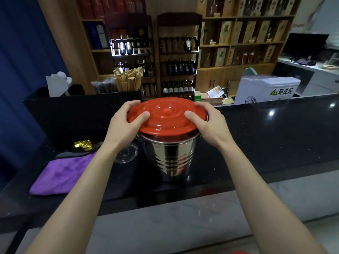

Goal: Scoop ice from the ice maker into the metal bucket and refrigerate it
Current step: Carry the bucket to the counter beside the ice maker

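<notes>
The metal bucket [170, 158] stands upright on the black counter [275, 143], in the middle of the view. Well to the left of the bucket lies a purple cloth [62, 173], with a scrap of gold foil [83, 144] behind it, and a clear plastic cover [126, 154] sits just beside the bucket's left wall.

The left hand [126, 125] grips the left edge of the red lid [165, 116], thumb flat on top and fingers curled over the far rim. The right hand [207, 123] holds the opposite edge the same way. The red lid sits on top of the bucket, slightly tilted, its near edge seeming a little proud of the rim.

Behind the bucket and to its right stands a white machine [266, 88] with a warning label (possibly the ice maker, though I cannot tell).

The step in hand looks like handling the cover; whether it is coming off for filling or going on before chilling cannot be told, since the inside is hidden. Either way, the next move calls for an even, two-handed motion that does not tip the bucket.
</notes>
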Motion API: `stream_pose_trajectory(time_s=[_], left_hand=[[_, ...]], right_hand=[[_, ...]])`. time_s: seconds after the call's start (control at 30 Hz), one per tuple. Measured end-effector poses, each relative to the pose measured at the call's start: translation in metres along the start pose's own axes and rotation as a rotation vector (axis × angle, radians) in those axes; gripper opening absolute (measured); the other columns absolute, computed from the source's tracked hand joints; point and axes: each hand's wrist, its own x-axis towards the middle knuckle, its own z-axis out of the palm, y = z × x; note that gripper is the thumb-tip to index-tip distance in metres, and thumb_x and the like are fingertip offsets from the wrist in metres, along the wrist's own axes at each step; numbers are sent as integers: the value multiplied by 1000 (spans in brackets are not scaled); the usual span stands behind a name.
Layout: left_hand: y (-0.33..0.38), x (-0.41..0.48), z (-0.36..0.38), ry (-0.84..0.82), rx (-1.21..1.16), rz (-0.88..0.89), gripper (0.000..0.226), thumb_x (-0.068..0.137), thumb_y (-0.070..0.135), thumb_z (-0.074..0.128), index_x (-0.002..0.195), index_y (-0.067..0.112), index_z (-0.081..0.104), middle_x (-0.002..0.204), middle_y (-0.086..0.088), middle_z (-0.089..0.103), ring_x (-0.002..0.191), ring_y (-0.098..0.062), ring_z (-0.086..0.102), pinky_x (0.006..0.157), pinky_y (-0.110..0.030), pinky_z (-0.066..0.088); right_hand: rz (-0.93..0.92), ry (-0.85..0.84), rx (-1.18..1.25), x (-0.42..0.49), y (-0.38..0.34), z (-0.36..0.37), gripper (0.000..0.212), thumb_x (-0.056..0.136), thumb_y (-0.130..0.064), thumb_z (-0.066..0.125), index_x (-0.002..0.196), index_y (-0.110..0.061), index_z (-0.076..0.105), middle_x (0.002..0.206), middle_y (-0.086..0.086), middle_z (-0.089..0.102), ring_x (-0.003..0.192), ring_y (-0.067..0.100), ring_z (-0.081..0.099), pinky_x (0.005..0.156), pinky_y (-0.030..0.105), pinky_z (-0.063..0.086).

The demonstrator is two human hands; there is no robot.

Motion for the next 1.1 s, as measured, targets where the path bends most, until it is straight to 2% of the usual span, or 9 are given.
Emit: stream_pose_trajectory(time_s=[0.1,0.2,0.33,0.5,0.63,0.8,0.9,1.0,1.1], left_hand=[[6,-7,2,22,30,11,60,98,57,72,151,38,54,147,11,57,133,-14,57,109,-39,51],[13,-13,5,38,63,20,60,98,57,71,151,34,55,148,9,54,134,-15,55,110,-40,50],[16,-17,7,40,74,8,62,97,55,73,152,31,56,149,8,52,133,-14,53,107,-35,48],[16,-18,11,28,74,-20,61,98,48,76,152,29,56,149,10,50,132,-11,51,100,-28,45],[14,-19,10,-3,13,-65,62,96,52,74,152,33,54,148,9,52,130,-14,56,109,-40,52],[12,-21,6,-54,-73,-86,65,85,67,70,145,48,56,138,13,61,119,-12,67,106,-43,57],[8,-18,0,-88,-51,-105,62,84,74,68,142,57,55,139,13,61,118,-14,68,103,-44,59],[9,-16,-3,-125,-2,-121,65,84,78,65,146,60,49,140,12,61,116,-15,68,95,-44,62],[10,-17,1,-84,0,-112,62,86,73,65,145,58,51,135,14,62,112,-10,67,89,-37,61]], right_hand=[[-6,-9,19,-4,-1,2,75,90,-67,71,154,-33,49,127,-24,55,103,-11,55,74,7,47],[-7,8,26,-8,-2,3,87,87,-71,71,160,-33,43,124,-33,50,100,-13,55,72,5,45],[8,8,-8,-10,0,2,102,87,-73,69,168,-25,31,145,-11,52,117,4,51,82,10,41],[20,-2,-3,-16,4,4,95,91,-66,71,167,-27,31,133,-17,49,112,5,54,79,9,42],[52,-13,47,-14,3,6,93,92,-59,75,165,-26,29,134,-14,50,114,9,55,82,16,47],[80,-35,38,-16,3,4,85,92,-62,72,159,-28,34,118,-23,53,101,1,59,79,19,49],[99,-41,14,-17,2,2,82,89,-69,67,156,-30,38,115,-22,56,103,4,61,82,25,52],[155,-81,-6,-18,0,1,75,85,-76,61,144,-31,47,116,-15,63,106,14,66,89,39,60],[179,-86,10,-19,-1,3,64,86,-75,60,132,-31,55,114,-9,69,104,17,69,93,46,62]])
